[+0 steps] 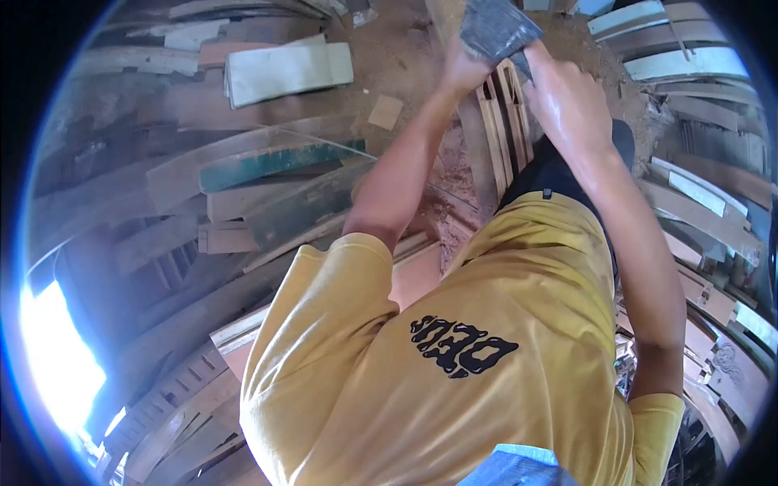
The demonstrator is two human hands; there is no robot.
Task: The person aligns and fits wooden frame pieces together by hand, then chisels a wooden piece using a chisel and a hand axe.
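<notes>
My right hand [570,104] is closed around the handle of a hatchet [501,31], whose broad, scuffed grey blade is at the top of the view. Just behind that blade, my left hand [470,69] grips a pale piece of wood [445,23] reaching the top edge. The blade overlaps the left hand here and hides most of its fingers. Beneath both hands, narrow wooden slats [502,121] stand side by side between my arms.
Stacked boards lie on both sides, with a pale board [289,71] at upper left and a green-faced board [279,164] below it. A small wooden square [386,112] rests on the dusty floor. More planks [689,69] lie at right; bright light enters at lower left.
</notes>
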